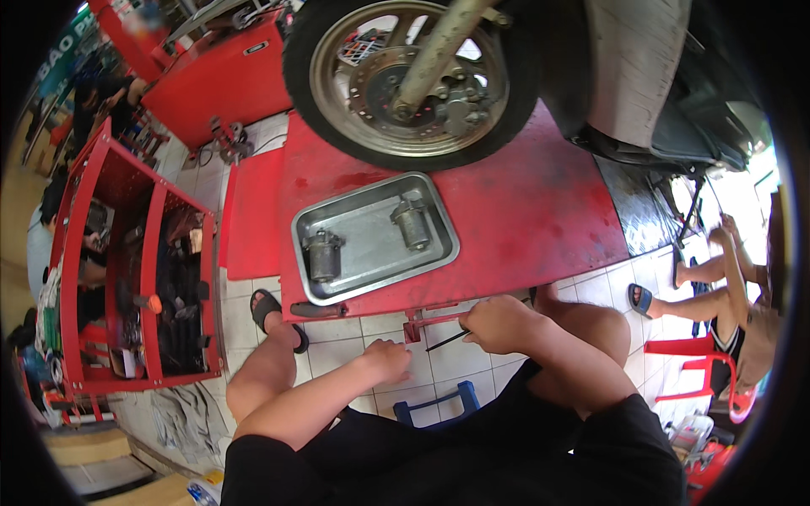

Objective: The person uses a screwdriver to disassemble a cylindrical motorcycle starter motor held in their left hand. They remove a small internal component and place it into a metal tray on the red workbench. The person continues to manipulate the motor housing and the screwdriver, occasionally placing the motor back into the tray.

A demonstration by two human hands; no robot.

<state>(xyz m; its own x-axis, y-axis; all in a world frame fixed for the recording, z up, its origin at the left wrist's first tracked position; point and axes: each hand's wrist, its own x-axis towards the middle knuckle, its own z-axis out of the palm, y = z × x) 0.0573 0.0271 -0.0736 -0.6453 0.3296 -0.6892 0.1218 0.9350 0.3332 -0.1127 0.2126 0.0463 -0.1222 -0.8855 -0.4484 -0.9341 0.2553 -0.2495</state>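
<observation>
Seated low on a blue stool, knees apart, right at the near edge of a red lift platform. Right hand closed around a thin dark tool, looks like a small screwdriver, tip pointing left toward the red bracket hanging just under the platform's near edge. Left hand curled loosely, holding nothing, resting just left of and below the tool tip, over the white floor tiles. Up on the platform, near its front left corner: a metal tray with two small motor-like parts lying well apart, one at the left end, one toward the back right. Behind the tray, a scooter's front wheel with disc brake, standing on the platform. Off to the left, a red tool cart packed with stuff. Another person's legs in sandals at the far right.
</observation>
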